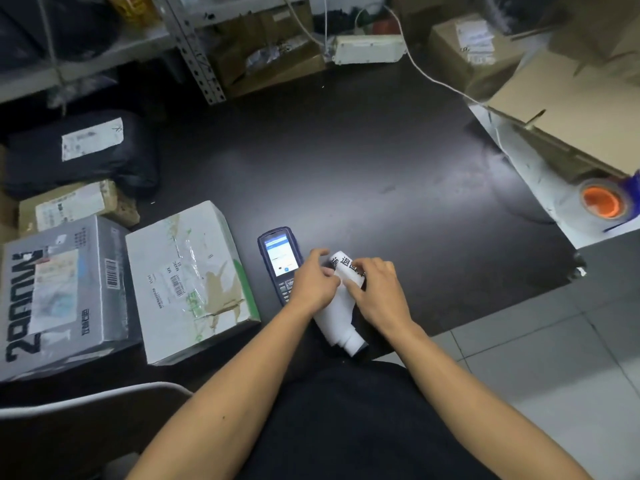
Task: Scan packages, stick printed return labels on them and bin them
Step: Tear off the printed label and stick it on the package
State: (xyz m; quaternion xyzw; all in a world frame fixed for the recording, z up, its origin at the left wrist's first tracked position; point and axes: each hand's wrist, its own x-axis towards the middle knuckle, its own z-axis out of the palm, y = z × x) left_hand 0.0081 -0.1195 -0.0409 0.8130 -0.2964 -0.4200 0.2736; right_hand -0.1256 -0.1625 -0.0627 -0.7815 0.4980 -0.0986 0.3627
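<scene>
A white strip of label backing (337, 315) with a printed label bearing black characters (343, 263) lies on the dark table near its front edge. My left hand (317, 280) pinches the strip's left edge near the label. My right hand (375, 291) pinches the label from the right. A dark blue handheld scanner (277, 259) with a lit screen lies just left of my left hand. A white taped parcel (190, 282) and a grey printed box (59, 296) sit to the left.
A black bag parcel (79, 150) and a small brown box (69, 206) lie at the far left. An open cardboard carton (575, 112) and an orange-cored tape roll (604, 200) are at the right. Shelving (194, 50) and a white cable (429, 77) stand behind.
</scene>
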